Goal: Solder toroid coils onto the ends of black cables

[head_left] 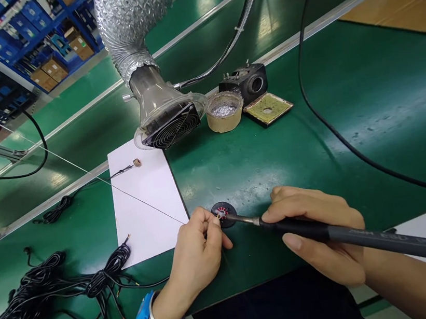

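Note:
My right hand [320, 229] is wrapped round the black handle of a soldering iron [300, 225]. Its metal tip reaches a small round black part [225, 211] with red and white marks inside, lying on the bench. My left hand [202, 242] pinches a thin solder wire [139, 199] that runs in from the upper left. A yellowish wire end shows at those fingertips, against the round part. One black cable [151, 284] passes under my left wrist; whether the fingers grip it too is hidden.
Bundled black cables [30, 296] lie at the left, beside a white sheet [144, 205] bearing a small brass-coloured piece [137, 162] on a lead. A fume extractor nozzle [170, 118], a tub of solder [225, 116], an iron stand [246, 83] and a yellowish sponge [269, 109] stand behind.

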Tool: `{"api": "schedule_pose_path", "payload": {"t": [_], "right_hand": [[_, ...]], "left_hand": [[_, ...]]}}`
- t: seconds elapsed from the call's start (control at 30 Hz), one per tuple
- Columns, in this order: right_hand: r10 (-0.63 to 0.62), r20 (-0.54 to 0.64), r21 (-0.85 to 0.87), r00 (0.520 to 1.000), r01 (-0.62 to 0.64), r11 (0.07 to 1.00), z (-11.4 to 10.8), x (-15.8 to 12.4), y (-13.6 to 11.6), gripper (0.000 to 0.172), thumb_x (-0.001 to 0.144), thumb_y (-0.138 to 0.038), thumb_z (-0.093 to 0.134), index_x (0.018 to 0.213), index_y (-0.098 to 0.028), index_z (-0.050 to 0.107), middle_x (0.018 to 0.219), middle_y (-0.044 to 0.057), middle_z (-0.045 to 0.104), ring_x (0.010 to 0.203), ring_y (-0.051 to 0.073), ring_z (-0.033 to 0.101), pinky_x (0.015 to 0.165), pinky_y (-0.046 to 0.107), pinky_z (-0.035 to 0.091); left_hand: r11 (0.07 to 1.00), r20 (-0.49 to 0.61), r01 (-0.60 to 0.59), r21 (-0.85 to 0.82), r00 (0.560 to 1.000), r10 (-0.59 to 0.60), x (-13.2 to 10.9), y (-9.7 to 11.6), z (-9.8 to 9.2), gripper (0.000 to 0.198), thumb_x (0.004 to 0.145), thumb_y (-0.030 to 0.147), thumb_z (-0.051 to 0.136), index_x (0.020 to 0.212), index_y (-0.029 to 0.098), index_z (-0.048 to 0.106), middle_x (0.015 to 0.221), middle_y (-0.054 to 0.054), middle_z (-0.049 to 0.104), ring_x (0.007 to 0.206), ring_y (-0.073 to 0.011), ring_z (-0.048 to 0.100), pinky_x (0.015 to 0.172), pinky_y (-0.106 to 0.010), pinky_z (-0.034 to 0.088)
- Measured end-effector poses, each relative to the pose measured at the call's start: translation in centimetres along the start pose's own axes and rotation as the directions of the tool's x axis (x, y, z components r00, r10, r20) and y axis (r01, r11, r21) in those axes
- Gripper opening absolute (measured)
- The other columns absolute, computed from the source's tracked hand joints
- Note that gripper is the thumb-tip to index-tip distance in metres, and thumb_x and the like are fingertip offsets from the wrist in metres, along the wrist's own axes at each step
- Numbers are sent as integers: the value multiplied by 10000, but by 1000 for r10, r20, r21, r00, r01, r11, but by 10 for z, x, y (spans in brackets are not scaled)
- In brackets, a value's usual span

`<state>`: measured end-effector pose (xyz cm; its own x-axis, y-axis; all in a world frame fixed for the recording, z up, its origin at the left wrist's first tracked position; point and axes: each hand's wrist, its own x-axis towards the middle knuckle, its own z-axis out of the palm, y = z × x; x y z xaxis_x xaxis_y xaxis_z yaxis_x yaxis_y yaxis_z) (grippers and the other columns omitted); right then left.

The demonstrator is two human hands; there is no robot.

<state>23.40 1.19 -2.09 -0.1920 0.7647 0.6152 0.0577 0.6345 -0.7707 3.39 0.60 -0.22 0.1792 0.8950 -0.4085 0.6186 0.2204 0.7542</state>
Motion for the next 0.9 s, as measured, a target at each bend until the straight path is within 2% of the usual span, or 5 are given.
{"api": "schedule_pose_path", "payload": {"t": [0.4,0.7,0.83,0.9], "right_hand": [[2,-55,6,999,-2,1000,0,-2,1,290,742,-125,499,999,-180,622,625,4,530,516,142,473,496,320,393],[-55,-179,-27,982,51,998,3,-1,7,353,775,-138,534,1101,-217,642,701,35,574,592,175,534,503,336,437],[14,-222,-28,975,-21,999,7,-1,10,369,839,-133,548,1188,-233,617,729,29,612,598,167,566,492,312,458],[63,-194,-58,979,-76,995,9,4,10,376,868,-95,540,1213,-234,595,734,5,631,564,128,571,501,272,479]], "left_hand": [[1000,22,10,-21,1000,-10,-1,2,-1,225,977,354,379,807,221,442,665,37,699,473,-106,415,482,-224,300],[998,24,11,-59,1000,-10,-1,-2,-2,242,981,358,379,806,215,465,670,28,697,478,-99,406,481,-216,302],[992,15,31,-124,999,-29,2,-6,-3,282,990,412,349,842,211,480,697,11,698,435,-84,380,448,-207,292],[990,16,41,-137,999,-39,3,-7,-4,298,992,433,332,865,208,480,717,5,699,417,-75,403,432,-200,307]]}}
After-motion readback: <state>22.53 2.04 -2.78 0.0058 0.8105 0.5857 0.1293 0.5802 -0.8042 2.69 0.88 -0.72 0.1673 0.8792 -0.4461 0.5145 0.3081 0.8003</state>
